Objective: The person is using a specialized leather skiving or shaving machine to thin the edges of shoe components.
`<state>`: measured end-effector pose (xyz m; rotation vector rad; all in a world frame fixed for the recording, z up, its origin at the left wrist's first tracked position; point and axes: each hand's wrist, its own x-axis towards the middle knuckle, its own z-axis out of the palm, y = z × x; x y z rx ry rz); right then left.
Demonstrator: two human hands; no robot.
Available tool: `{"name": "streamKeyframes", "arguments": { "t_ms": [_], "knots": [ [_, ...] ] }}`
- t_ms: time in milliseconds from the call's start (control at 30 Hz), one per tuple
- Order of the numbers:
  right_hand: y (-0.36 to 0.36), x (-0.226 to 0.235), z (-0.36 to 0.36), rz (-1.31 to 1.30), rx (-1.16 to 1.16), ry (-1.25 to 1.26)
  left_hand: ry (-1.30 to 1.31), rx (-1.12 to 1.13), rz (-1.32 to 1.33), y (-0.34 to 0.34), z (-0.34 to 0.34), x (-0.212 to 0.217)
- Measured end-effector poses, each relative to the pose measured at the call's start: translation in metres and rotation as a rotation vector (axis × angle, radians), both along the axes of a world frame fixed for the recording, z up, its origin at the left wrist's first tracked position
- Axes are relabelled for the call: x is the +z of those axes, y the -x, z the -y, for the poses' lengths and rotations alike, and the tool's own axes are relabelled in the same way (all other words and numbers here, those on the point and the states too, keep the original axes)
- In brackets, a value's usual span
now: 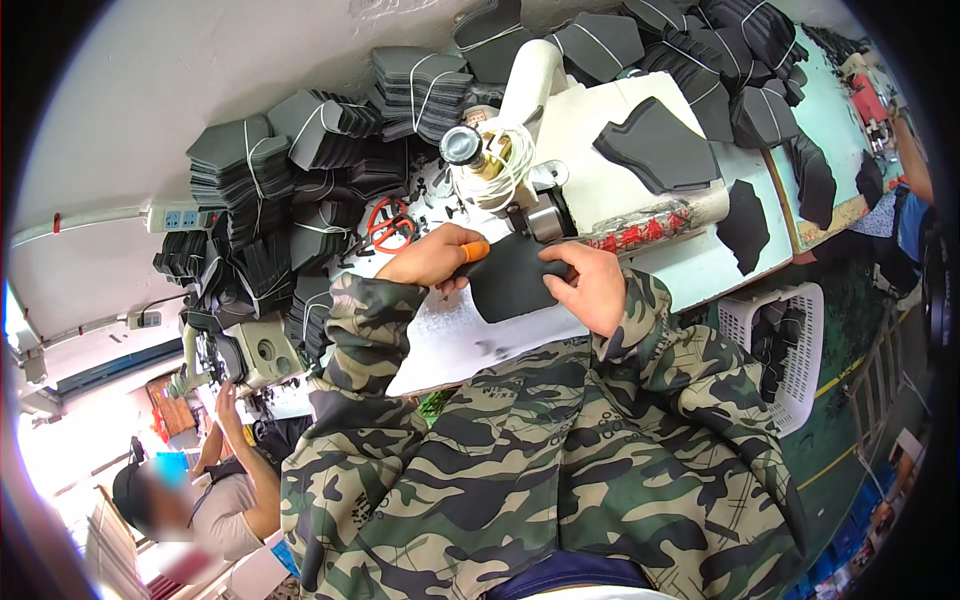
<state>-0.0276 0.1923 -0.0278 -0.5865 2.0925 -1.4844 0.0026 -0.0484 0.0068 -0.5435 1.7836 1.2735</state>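
Observation:
A dark flat piece of sheet material (pixel 512 285) lies under the working head of a white bench machine (pixel 545 215). My left hand (pixel 432 262), with an orange cover on one finger, pinches the piece at its left edge. My right hand (pixel 597 287) grips its right side between thumb and bent fingers. The piece's far edge is hidden beneath the metal roller part of the machine. A pair of red-handled scissors (pixel 390 225) lies beyond my left hand among black scraps. Several grey cut pieces (pixel 660 145) rest on the machine's white top.
Tied stacks of dark cut pieces (pixel 235 165) line the wall at the back left, with more bundles (pixel 600 45) at the far right. A white plastic basket (pixel 805 360) holding dark pieces stands at the right. Another person (pixel 225 490) works at a machine on the left.

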Motion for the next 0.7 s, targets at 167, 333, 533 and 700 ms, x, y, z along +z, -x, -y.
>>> {"name": "streamKeyframes", "arguments": {
  "t_ms": [167,333,533,700],
  "knots": [
    [0.003,0.002,-0.005,-0.059,0.033,0.011,-0.010,0.024,-0.036,0.011,0.000,-0.004],
    [0.056,0.029,-0.009,-0.482,0.307,-0.260,0.033,0.197,-0.141,0.011,-0.044,0.005],
    [0.076,0.026,-0.012,-0.488,0.461,-0.334,-0.002,0.267,-0.175,0.003,-0.054,0.000],
    [0.077,0.022,-0.019,-0.340,0.533,-0.316,0.070,0.159,-0.155,0.008,-0.045,0.004]
  ]
}}
